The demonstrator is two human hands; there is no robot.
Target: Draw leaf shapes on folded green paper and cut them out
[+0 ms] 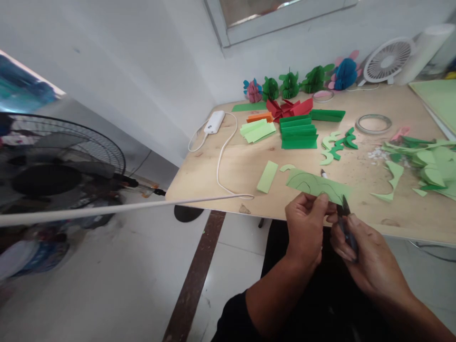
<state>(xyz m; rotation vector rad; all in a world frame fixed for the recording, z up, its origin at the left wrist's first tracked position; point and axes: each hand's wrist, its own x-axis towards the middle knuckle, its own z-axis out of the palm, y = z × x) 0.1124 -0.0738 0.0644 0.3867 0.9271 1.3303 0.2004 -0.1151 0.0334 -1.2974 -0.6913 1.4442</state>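
My left hand [307,223] pinches the lower edge of a light green paper strip [309,183] with curved lines drawn on it. In my right hand [365,249] is a pair of dark scissors [346,211], its blades at the strip's right end. A pen [323,174] lies just behind the strip. A folded light green paper [267,177] and a small curved light green piece [287,167] rest to the left. Further back are curved green cutouts [335,152] and a stack of folded dark green paper [298,133].
Paper scraps [432,164] cover the table's right side. Paper figures [315,79] and a small white fan [388,61] stand along the wall. A white cable [220,161] runs over the left part of the table [199,175]. A large black fan [60,166] stands left.
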